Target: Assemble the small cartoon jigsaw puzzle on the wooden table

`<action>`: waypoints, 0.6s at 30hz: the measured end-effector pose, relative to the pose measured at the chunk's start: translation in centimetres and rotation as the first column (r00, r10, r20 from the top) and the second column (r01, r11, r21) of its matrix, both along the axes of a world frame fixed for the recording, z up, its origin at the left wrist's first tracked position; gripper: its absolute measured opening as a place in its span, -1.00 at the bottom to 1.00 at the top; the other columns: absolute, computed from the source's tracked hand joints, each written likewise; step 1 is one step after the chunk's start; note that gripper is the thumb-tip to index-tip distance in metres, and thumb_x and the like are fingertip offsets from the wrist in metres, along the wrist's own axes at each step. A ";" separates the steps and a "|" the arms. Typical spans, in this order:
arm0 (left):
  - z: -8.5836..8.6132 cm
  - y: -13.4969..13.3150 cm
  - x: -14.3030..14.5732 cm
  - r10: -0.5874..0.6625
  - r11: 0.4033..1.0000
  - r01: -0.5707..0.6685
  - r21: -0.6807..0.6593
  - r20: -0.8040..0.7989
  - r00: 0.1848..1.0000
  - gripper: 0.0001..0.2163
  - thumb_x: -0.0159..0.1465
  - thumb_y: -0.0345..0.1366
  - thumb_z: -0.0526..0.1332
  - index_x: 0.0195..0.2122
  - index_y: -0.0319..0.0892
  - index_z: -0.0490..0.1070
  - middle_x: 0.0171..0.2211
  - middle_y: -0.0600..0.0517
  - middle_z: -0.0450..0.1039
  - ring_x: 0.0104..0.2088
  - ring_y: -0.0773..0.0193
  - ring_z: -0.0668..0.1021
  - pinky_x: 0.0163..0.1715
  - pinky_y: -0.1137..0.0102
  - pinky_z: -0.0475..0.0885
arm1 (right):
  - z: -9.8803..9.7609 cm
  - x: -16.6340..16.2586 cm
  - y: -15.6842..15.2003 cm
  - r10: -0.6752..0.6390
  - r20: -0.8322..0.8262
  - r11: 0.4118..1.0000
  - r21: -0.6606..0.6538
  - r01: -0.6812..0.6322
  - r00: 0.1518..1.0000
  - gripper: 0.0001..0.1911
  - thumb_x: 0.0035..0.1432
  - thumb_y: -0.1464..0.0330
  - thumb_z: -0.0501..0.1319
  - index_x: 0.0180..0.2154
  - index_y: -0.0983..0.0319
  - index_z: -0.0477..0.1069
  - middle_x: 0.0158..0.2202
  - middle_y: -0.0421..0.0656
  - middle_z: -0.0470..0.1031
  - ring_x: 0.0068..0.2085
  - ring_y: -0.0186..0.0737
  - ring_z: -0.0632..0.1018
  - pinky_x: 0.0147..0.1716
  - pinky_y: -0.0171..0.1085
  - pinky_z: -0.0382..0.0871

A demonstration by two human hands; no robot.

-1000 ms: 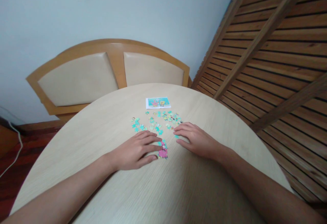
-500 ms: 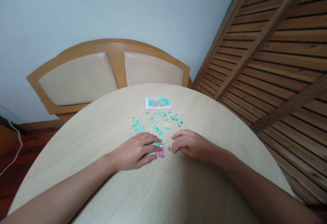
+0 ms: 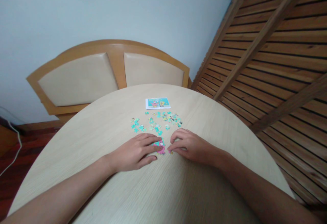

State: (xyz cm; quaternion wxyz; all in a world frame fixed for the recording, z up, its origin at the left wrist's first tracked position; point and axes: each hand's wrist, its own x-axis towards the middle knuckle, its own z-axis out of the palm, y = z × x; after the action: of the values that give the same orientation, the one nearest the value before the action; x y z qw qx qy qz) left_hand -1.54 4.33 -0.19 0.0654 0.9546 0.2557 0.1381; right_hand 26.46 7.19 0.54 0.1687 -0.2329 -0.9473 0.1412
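Joined jigsaw pieces (image 3: 160, 148) with a pink figure on teal lie flat near the middle of the table. Over their left side rests my left hand (image 3: 136, 150), fingers spread and fingertips touching them. Just to the right, my right hand (image 3: 190, 144) has its fingers bent down onto a small pink and yellow puzzle piece (image 3: 171, 152), which its fingertips partly cover. A narrow gap shows between that piece and the joined ones. Beyond the hands lie several loose puzzle pieces (image 3: 157, 127), mostly teal, with another cluster (image 3: 173, 117) to the right.
A printed reference picture (image 3: 158, 103) of two cartoon figures lies behind the loose pieces. The round wooden table (image 3: 122, 200) reaches a padded chair back (image 3: 150, 65) at the far side. Slatted wooden panels (image 3: 268, 57) rise on the right.
My right hand has shifted slightly left and its fingers have moved onto the small piece, which has turned a little. The joined pieces have tilted slightly under my left hand.
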 end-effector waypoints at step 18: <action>0.6 -0.6 0.3 -0.069 0.995 0.069 -0.074 0.003 0.998 -0.51 0.40 -0.06 0.16 0.31 -0.04 0.23 0.30 -0.17 0.25 0.27 -0.04 0.33 0.25 0.00 0.27 | 0.0 -0.9 -1.2 -0.271 -0.031 0.955 -0.131 0.265 0.962 -0.84 0.18 0.27 0.34 -0.18 0.15 0.56 -0.05 -0.11 0.51 0.04 -0.08 0.46 0.09 -0.06 0.30</action>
State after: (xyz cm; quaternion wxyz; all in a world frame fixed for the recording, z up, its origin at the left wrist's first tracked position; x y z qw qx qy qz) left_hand -1.21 3.74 0.40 0.1055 0.9598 0.2272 0.1267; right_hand 25.57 6.03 0.52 0.1943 -0.3659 -0.8918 0.1818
